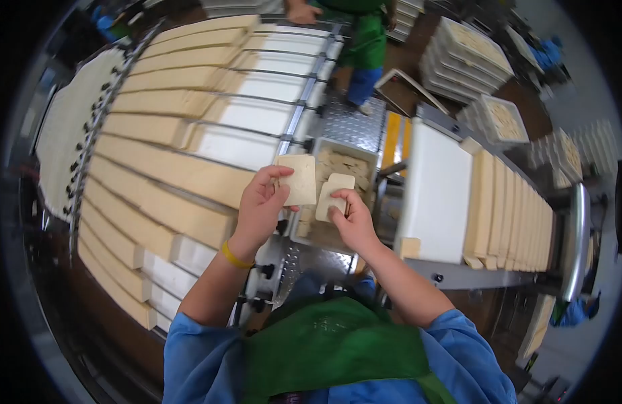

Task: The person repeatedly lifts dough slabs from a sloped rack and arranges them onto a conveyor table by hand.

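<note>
Green apron [331, 343] and blue sleeves at the bottom of the view; a yellow band on the left wrist.

Both hands are raised just over the near end of the grey crate [338, 192], which serves as landmark. Left hand [260, 205]: fingers closed around the near-left edge of one pale square slab [299, 179], thumb on its face. The slab is held flat-on to the camera and hangs over the crate's left rim. Right hand [351, 219]: fingers pinched on a second, smaller slab [334, 196], long axis tilted up and away, directly over the crate. Two slabs in hand, one per hand, their edges close, contact not clear. The right hand seems slightly nearer the crate's contents.

Inside the crate: loose pale pieces, too jumbled to count.

Left of the crate: a conveyor [190, 128] with long pale bars lying crosswise, roughly eleven visible. Right of the crate: a white table [435, 192] with a row of upright slabs [513, 215], about ten.

Beyond the crate: another person in a green apron [361, 40]; stacked trays [465, 57] far right of it.
</note>
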